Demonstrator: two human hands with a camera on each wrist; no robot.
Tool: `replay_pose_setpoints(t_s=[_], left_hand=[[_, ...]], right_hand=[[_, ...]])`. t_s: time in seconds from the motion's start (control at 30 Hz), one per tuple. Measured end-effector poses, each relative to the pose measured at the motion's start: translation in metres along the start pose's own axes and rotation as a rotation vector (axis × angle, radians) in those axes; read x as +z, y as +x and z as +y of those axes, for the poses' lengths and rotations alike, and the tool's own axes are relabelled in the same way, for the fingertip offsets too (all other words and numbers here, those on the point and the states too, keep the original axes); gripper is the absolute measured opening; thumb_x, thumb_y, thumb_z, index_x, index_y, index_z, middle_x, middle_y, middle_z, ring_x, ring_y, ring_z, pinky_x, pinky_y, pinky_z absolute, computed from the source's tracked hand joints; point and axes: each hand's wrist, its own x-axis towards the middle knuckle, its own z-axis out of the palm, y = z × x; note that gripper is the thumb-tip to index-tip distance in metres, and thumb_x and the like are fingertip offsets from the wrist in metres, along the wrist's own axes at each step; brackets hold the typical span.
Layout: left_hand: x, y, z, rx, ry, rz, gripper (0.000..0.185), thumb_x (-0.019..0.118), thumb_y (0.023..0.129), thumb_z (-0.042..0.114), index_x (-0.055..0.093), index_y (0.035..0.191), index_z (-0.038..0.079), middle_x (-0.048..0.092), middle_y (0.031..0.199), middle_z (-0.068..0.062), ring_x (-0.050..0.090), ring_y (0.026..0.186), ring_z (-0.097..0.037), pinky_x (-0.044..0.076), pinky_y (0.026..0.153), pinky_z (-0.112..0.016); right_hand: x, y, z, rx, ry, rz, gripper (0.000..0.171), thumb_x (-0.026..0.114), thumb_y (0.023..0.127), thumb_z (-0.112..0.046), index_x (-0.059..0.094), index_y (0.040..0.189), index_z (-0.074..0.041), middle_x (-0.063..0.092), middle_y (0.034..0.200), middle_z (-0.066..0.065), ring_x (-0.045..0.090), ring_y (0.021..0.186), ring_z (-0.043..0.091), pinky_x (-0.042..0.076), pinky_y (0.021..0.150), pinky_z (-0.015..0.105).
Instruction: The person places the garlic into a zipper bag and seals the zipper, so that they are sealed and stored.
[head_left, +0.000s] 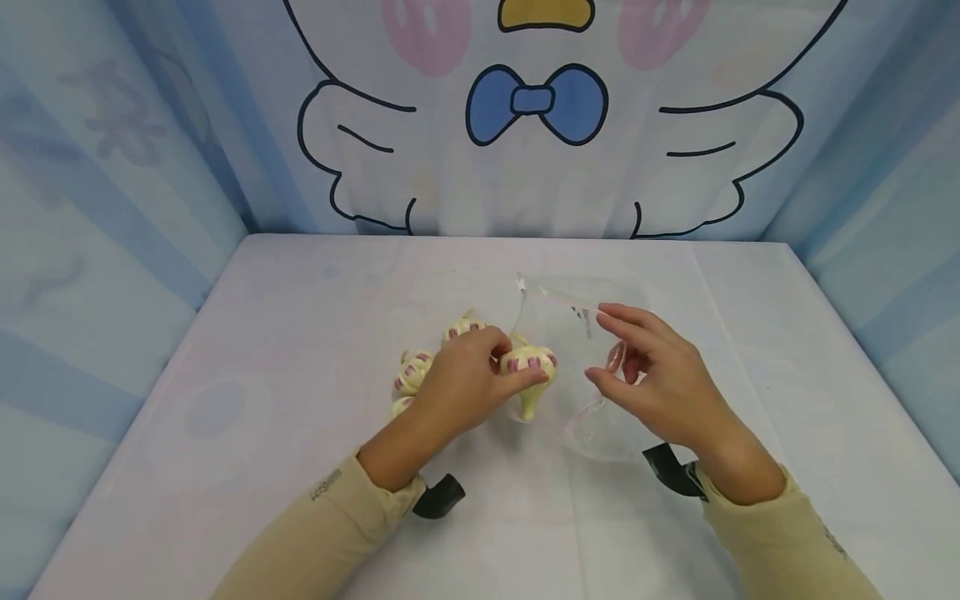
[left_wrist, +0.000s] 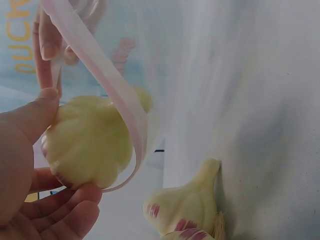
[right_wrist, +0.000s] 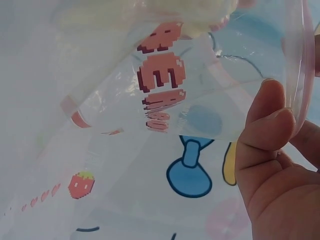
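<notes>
My left hand [head_left: 468, 379] grips a cream garlic bulb with purple stripes [head_left: 529, 367] and holds it at the mouth of a clear zip bag [head_left: 570, 333]. In the left wrist view the bulb [left_wrist: 87, 142] sits between thumb and fingers, right against the bag's pink zip rim [left_wrist: 122, 102]. My right hand [head_left: 645, 375] pinches the bag's edge and holds it open; in the right wrist view its thumb [right_wrist: 267, 120] presses on the printed plastic [right_wrist: 160, 85]. Several more garlic bulbs [head_left: 412, 371] lie on the table behind my left hand.
A white table [head_left: 300, 300] lies between blue walls, with a cartoon bird backdrop [head_left: 536, 108] at the far side. One loose bulb [left_wrist: 187, 205] rests beside the bag in the left wrist view.
</notes>
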Motion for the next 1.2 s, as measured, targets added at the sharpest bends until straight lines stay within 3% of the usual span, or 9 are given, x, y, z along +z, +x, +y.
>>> replay_pose_setpoints(t_s=[0.2, 0.53, 0.97, 1.2], left_hand=[[0.0008, -0.0002, 0.0017, 0.072, 0.046, 0.024, 0.049, 0.078, 0.083, 0.052, 0.066, 0.099, 0.008, 0.056, 0.08, 0.003, 0.052, 0.072, -0.013, 0.046, 0.06, -0.023], [-0.0004, -0.0002, 0.0008, 0.128, 0.118, 0.063, 0.043, 0.076, 0.087, 0.047, 0.07, 0.096, 0.006, 0.057, 0.074, 0.002, 0.052, 0.067, -0.013, 0.044, 0.058, -0.023], [0.0004, -0.0008, 0.0015, 0.097, 0.137, 0.077, 0.042, 0.068, 0.094, 0.046, 0.069, 0.091, 0.005, 0.051, 0.065, 0.003, 0.05, 0.059, -0.012, 0.041, 0.051, -0.022], [-0.0002, -0.0016, 0.0005, 0.098, 0.133, 0.075, 0.044, 0.067, 0.095, 0.045, 0.07, 0.1, 0.001, 0.068, 0.081, -0.006, 0.064, 0.07, -0.017, 0.054, 0.062, -0.028]], right_hand=[[0.0021, 0.0023, -0.0018, 0.014, -0.005, -0.015, 0.061, 0.083, 0.074, 0.007, 0.061, 0.131, 0.007, 0.058, 0.13, 0.014, 0.05, 0.069, 0.009, 0.044, 0.061, 0.014], [0.0017, 0.0049, -0.0031, 0.014, -0.003, -0.019, 0.061, 0.084, 0.075, 0.006, 0.061, 0.131, 0.007, 0.058, 0.131, 0.014, 0.05, 0.069, 0.009, 0.044, 0.061, 0.014], [0.0033, 0.0064, -0.0065, 0.014, 0.006, -0.023, 0.06, 0.083, 0.075, 0.007, 0.061, 0.131, 0.007, 0.058, 0.131, 0.014, 0.05, 0.069, 0.009, 0.046, 0.06, 0.018], [0.003, 0.007, -0.0072, 0.02, 0.005, -0.028, 0.06, 0.083, 0.075, 0.007, 0.061, 0.131, 0.007, 0.058, 0.132, 0.014, 0.05, 0.07, 0.01, 0.046, 0.06, 0.016]])
